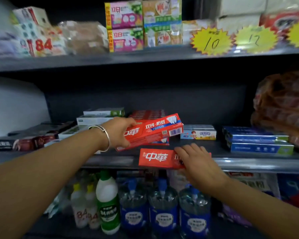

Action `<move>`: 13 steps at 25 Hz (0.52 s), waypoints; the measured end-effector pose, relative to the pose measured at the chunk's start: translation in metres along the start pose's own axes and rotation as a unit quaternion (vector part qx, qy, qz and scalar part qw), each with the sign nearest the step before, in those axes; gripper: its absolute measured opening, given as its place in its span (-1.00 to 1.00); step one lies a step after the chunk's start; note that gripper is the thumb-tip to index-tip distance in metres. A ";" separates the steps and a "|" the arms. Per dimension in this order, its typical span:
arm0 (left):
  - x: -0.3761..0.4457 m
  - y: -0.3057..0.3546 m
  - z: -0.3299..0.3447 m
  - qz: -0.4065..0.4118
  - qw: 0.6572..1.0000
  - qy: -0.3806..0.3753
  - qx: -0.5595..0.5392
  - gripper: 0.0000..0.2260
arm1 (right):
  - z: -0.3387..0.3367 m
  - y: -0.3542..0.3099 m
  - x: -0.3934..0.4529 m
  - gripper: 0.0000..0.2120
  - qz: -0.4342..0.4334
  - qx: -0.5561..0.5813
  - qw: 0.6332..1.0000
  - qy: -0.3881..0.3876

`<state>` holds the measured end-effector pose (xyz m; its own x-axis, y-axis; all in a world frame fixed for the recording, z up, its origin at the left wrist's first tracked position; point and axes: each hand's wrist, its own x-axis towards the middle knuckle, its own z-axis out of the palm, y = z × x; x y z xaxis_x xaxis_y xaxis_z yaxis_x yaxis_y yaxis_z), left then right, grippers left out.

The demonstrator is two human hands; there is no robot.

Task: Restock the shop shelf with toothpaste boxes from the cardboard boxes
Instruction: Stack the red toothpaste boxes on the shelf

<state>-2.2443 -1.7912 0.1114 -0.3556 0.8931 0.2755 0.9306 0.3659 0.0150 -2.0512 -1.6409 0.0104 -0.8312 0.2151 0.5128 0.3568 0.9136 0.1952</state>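
Observation:
My left hand [118, 132], with a silver bangle at the wrist, grips the left end of a red toothpaste box [155, 131] held tilted above the middle shelf [110, 160]. More red toothpaste boxes [148, 114] are stacked behind it. My right hand [195, 160] rests with spread fingers on the right end of another red toothpaste box [155, 158] lying at the shelf's front edge. No cardboard box is in view.
On the same shelf lie dark boxes [24, 140] and green-white boxes [100, 116] at left, a light blue box [198, 132] and blue boxes [255, 140] at right. Below stand green-white bottles [107, 202] and blue-capped bottles [162, 209]. The upper shelf holds packs and yellow price tags [211, 41].

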 end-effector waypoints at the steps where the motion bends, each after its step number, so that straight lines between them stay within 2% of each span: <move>1: 0.007 -0.009 -0.005 -0.004 1.000 0.007 0.001 -0.48 | 0.003 0.003 0.016 -0.40 0.010 -0.010 1.000 -0.002; 3: 0.023 -0.026 -0.011 -0.005 1.000 0.018 -0.004 -0.50 | 0.009 0.007 0.047 -0.36 0.024 -0.027 0.999 0.028; 6: 0.049 -0.048 -0.017 0.002 0.999 0.032 -0.007 -0.50 | 0.018 0.013 0.088 -0.43 0.033 0.002 0.999 0.019; 8: 0.067 -0.060 -0.018 -0.001 0.999 0.034 -0.015 -0.48 | 0.032 0.022 0.109 -0.45 0.025 0.015 0.998 0.048; 13: 0.105 -0.086 -0.007 0.001 0.999 0.030 -0.022 -0.48 | 0.058 0.034 0.161 -0.44 0.044 0.032 0.998 0.037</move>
<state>-2.3606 -1.7307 0.1457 -0.3487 0.8762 0.3325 0.9348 0.3506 0.0564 -2.1979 -1.5554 0.0517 -0.7631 0.2725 0.5860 0.3982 0.9124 0.0944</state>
